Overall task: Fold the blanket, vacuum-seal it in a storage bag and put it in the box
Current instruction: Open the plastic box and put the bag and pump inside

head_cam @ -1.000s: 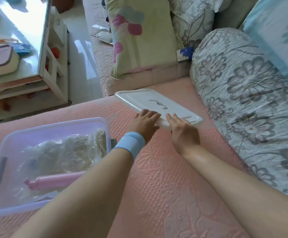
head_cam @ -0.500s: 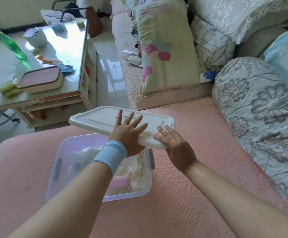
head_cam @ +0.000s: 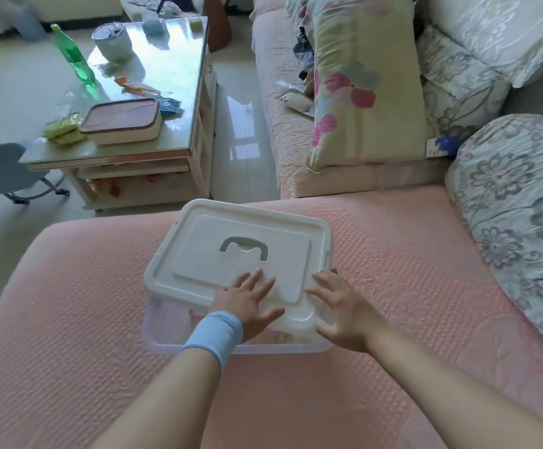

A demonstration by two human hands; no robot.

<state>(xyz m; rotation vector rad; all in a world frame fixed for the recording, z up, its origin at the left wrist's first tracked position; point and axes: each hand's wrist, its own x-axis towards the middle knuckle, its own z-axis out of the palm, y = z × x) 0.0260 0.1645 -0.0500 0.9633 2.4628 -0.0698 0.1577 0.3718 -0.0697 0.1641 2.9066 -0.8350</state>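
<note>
Fingers (head_cam: 255, 278) of the left hand (head_cam: 247, 303) lie straight and spread, flat on the near part of the white lid (head_cam: 231, 254), gripping nothing. The right hand (head_cam: 341, 311) is likewise loose, its fingers (head_cam: 323, 281) splayed over the lid's near right corner, thumb beside the rim. A blue wristband (head_cam: 215, 337) circles the left wrist. The lid, a grey handle (head_cam: 244, 246) recessed in its middle, sits on the clear box (head_cam: 166, 332); whether it is snapped down cannot be told. Through the box wall only a pink and pale blur shows. The box stands on a pink quilted cover (head_cam: 69, 303), with a coffee table (head_cam: 173, 102) beyond it
</note>
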